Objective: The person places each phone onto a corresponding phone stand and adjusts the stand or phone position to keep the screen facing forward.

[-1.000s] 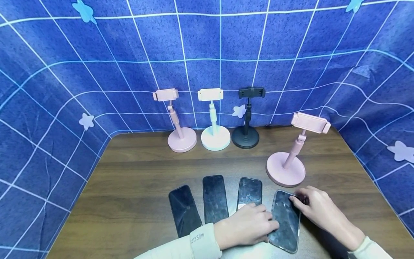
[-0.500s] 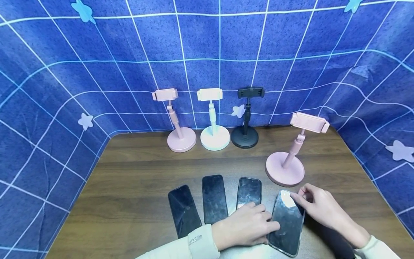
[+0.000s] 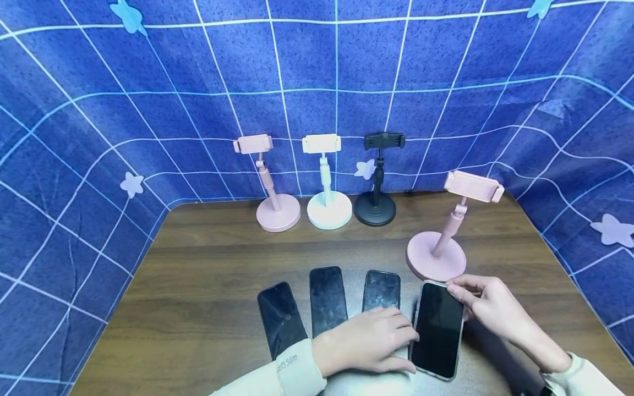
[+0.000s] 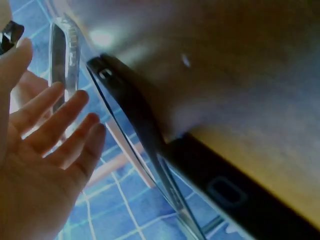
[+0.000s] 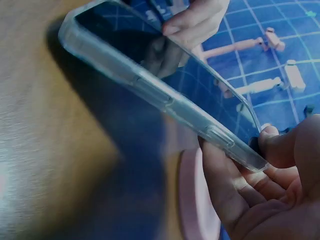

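A smartphone in a clear case (image 3: 438,330) is tilted up off the table, its screen dark. My right hand (image 3: 492,308) pinches its far right corner, thumb on the screen side and fingers behind, as the right wrist view shows with the phone (image 5: 150,87). My left hand (image 3: 369,341) lies beside that phone's left edge, fingers loosely extended; whether a fingertip touches it I cannot tell. Under the left hand, a third phone (image 3: 381,289) is partly covered. Two more phones, one in the middle (image 3: 328,300) and one at the left (image 3: 281,319), lie screen up.
Near the right hand stands a pink phone stand (image 3: 436,256). Along the back edge are another pink stand (image 3: 278,212), a white stand (image 3: 329,210) and a black stand (image 3: 375,209). Blue grid cloth (image 3: 317,66) surrounds the wooden table (image 3: 198,275).
The clear-cased phone's far end has risen from the table as my right hand now pinches its corner. My left fingers have drawn back from its screen to its left edge.
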A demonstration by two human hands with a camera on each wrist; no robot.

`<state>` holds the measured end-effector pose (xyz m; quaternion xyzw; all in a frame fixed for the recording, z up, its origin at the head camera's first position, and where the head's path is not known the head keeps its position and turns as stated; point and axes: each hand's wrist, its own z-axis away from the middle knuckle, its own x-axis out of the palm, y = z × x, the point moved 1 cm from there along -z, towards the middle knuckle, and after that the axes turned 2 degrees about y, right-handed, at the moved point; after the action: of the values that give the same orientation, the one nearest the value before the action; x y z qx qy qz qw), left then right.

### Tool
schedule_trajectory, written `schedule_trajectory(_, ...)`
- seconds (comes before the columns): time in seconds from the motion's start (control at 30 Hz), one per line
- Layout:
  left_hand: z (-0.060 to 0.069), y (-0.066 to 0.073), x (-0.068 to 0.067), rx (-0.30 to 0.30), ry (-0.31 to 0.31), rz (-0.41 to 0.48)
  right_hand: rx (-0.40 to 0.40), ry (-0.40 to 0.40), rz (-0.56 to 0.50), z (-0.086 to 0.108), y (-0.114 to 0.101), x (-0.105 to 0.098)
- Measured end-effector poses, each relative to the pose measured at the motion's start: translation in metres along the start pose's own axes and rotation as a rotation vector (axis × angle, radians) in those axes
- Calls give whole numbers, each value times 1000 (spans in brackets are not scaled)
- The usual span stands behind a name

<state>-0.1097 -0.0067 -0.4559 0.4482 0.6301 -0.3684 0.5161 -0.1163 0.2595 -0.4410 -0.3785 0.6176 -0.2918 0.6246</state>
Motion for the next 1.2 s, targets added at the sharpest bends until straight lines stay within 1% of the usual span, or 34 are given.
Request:
schedule_trajectory(0.07,2,-4,0,-28,63,16,-22,23,25,-2,-7,-2)
schedule_trajectory(0.13,5,-7,-1,-69,119,34,-43,41,42,-4,-14,-5)
schedule_trajectory(0.2,7,-10,-1,-106,157,59,-64,60,51,-6,-20,-8)
schedule_trajectory(0.27,9,-12,-2,-144,170,108,-84,76,55,-8,-27,-11)
schedule_trajectory(0.33,10,-13,-3,-188,161,178,-106,93,64,-10,-34,-13)
schedule_trajectory(0.47,9,-14,-4,-283,110,413,-156,132,63,-15,-48,-17)
schedule_trajectory(0.57,8,-14,-6,-338,120,582,-188,166,52,-17,-59,-18)
schedule_trajectory(0.63,7,-13,-7,-376,155,674,-199,172,42,-18,-65,-18)
schedule_trajectory(0.7,5,-12,-9,-428,199,807,-205,171,38,-18,-71,-18)
schedule_trajectory(0.77,2,-11,-12,-497,242,981,-202,172,44,-18,-75,-17)
schedule_trajectory(0.83,0,-9,-15,-571,289,1132,-204,183,56,-17,-78,-16)
schedule_trajectory(0.87,-1,-9,-17,-607,312,1195,-207,195,59,-17,-80,-16)
schedule_trajectory(0.9,-2,-9,-19,-636,334,1232,-211,208,58,-18,-82,-16)
schedule_trajectory(0.93,-3,-9,-21,-664,358,1258,-217,222,54,-18,-85,-15)
schedule_trajectory(1.07,-5,-11,-32,-740,425,1277,-243,277,10,-21,-95,-13)
schedule_trajectory(1.2,-5,-15,-43,-760,487,1299,-254,304,-65,-26,-106,-10)
